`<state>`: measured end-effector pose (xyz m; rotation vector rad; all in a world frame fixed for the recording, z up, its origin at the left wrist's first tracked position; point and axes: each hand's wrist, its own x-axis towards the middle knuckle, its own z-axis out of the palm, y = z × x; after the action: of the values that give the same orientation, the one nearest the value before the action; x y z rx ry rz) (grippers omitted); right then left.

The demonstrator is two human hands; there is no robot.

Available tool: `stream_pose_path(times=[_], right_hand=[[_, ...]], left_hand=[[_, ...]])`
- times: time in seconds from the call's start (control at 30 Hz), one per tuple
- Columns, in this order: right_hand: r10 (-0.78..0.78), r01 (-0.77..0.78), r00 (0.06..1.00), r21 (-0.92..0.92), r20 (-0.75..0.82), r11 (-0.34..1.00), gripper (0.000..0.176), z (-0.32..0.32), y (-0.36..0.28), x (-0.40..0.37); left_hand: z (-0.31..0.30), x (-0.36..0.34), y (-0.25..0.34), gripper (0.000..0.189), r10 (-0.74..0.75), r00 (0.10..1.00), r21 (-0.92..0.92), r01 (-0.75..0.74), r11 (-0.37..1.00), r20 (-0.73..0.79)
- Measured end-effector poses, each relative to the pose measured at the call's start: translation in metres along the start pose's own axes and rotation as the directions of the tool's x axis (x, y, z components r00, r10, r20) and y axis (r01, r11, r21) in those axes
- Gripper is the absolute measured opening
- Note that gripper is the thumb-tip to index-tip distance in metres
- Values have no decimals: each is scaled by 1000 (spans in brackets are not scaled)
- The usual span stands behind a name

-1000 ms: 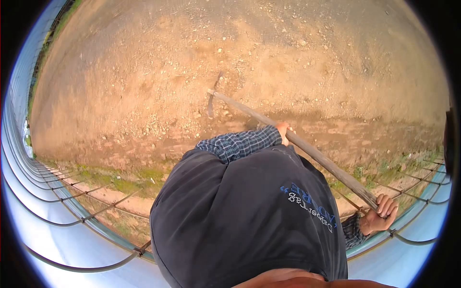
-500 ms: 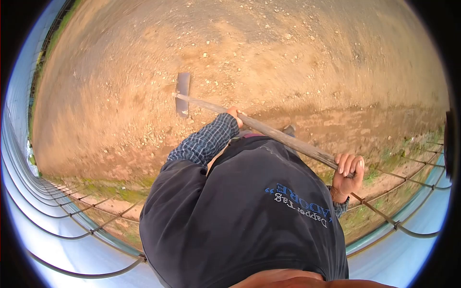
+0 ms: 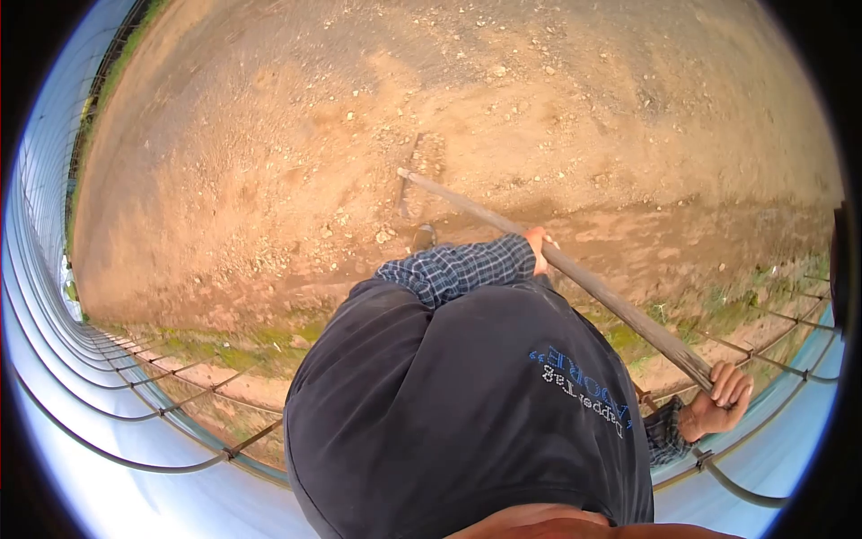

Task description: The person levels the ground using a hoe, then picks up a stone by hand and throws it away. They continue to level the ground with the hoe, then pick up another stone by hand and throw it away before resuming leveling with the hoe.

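From my remote seat, here's the hoe [image 3: 594,290], slanting across the view, and I've got both hands on it! The left hand [image 3: 539,250] is closed around the wooden handle partway along, checked sleeve [image 3: 462,267] reaching across the front of the dark shirt [image 3: 458,386]; the right hand [image 3: 716,398] wraps the near end, out to the right. Down at the far end, the blade [image 3: 413,155] is against the stony soil [image 3: 269,162], seen nearly edge-on, with a shoe [image 3: 424,237] just beside it. Metal bars [image 3: 162,412] and pale sheeting [image 3: 90,442] curve around behind me.
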<state>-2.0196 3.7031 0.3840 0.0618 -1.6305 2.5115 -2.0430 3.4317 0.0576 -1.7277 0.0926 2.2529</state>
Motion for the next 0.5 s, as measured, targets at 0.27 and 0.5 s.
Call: stream_pose_path(times=[0.27,0.5], right_hand=[[-105,106,993,27,-54,994,31,-59,-36,46],[157,-138,974,119,-166,983,29,-47,113,2]], left_hand=[[67,0,-61,9,-144,988,72,148,986,-58],[-51,183,110,6,11,996,209,7,978,-88]])
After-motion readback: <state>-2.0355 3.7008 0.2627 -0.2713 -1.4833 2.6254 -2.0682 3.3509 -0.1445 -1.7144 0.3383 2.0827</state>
